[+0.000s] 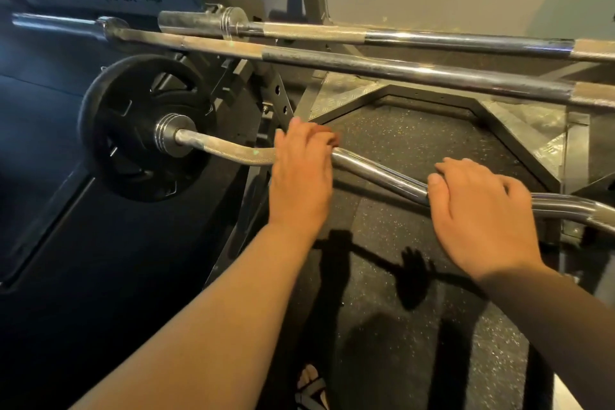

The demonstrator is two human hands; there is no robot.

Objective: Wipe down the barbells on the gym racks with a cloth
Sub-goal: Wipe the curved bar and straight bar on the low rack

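Chrome is what both hands have hold of: the curl bar, its wavy shaft running across at waist level over the speckled rubber floor. The right hand lies over a downward bend with its fingers together and draped on top of the shaft, steadying more than gripping, I'd say. The left hand sits further along toward the plate, fingers closed over the bar with a reddish-brown cloth bunched beneath them, only a corner showing past the fingertips. To do this pass well, I'd judge the cloth should wrap right around the shaft and be twisted while sliding, since the knurled stretch just beyond those fingers traps grime, up to the collar and the black weight plate. Past the fingertips and higher up, two straight barbells rest on the rack, likely due the same treatment next.
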